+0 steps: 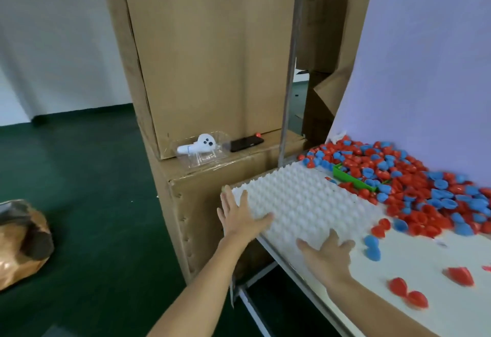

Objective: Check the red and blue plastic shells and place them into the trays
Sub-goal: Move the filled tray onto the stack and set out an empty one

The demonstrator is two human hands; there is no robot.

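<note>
A white bumpy tray [305, 198] lies on the white table [425, 310], reaching over its left edge. My left hand [239, 216] rests flat on the tray's left corner, fingers spread. My right hand [329, 255] presses flat on the tray's near edge. A big heap of red and blue plastic shells [414, 185] covers the table behind and right of the tray. Loose blue shells [373, 247] and red shells [459, 275] lie near my right hand. Neither hand holds a shell.
A green plastic scoop [350, 178] lies at the heap's edge. Tall cardboard boxes [207, 58] stand left of the table; a ledge holds a white controller [199, 144] and a black phone [245, 143]. A metal pole [291, 71] rises by the tray. A brown bag [21, 241] sits on the green floor.
</note>
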